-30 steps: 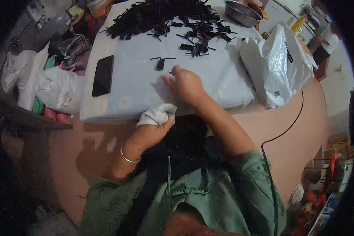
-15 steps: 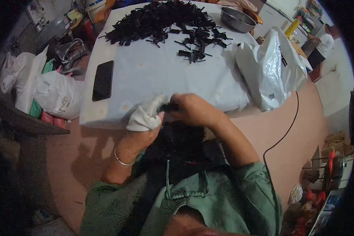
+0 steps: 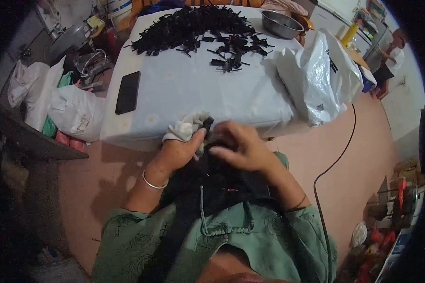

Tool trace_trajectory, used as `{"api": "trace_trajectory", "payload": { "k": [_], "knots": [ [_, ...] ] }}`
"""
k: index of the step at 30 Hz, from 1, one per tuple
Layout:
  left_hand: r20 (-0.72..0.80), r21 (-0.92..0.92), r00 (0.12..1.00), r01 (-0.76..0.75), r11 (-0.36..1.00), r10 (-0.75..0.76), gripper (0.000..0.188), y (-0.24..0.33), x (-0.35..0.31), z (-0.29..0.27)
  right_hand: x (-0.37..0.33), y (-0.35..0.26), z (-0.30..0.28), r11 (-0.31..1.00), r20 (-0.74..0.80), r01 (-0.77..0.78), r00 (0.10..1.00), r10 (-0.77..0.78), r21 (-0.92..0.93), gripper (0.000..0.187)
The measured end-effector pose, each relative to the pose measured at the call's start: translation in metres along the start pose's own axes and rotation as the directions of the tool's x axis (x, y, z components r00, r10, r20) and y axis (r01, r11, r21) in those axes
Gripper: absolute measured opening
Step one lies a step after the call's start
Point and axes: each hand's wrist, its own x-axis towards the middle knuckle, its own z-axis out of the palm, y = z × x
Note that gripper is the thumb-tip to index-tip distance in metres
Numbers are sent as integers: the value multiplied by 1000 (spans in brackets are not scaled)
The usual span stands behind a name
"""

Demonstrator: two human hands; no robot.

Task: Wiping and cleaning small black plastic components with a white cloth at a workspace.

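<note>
- Pinching a small black part [image 3: 208,123] inside a white cloth [image 3: 186,129], left hand [image 3: 177,152] closed around both.
- Right hand [image 3: 241,146] half-curled beside, touching; grip unclear.
- Part looks light and stiff, cloth soft.

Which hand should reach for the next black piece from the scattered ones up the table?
Right, probably. The right hand looks free of the cloth, while the left hand holds the white cloth and a small black part. The scattered black pieces lie ahead, slightly rightward.
</note>
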Motion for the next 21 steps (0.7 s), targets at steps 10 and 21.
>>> {"api": "trace_trajectory", "payload": {
  "k": [10,21],
  "knots": [
    [-11,267,990,-132,955,140,25,10,-5,19,0,11,8,985,-183,-164,971,152,-52,16],
    [78,708,815,-450,544,574,15,10,2,24,-4,27,33,894,-70,-341,924,376,292,27]
  ]
}}
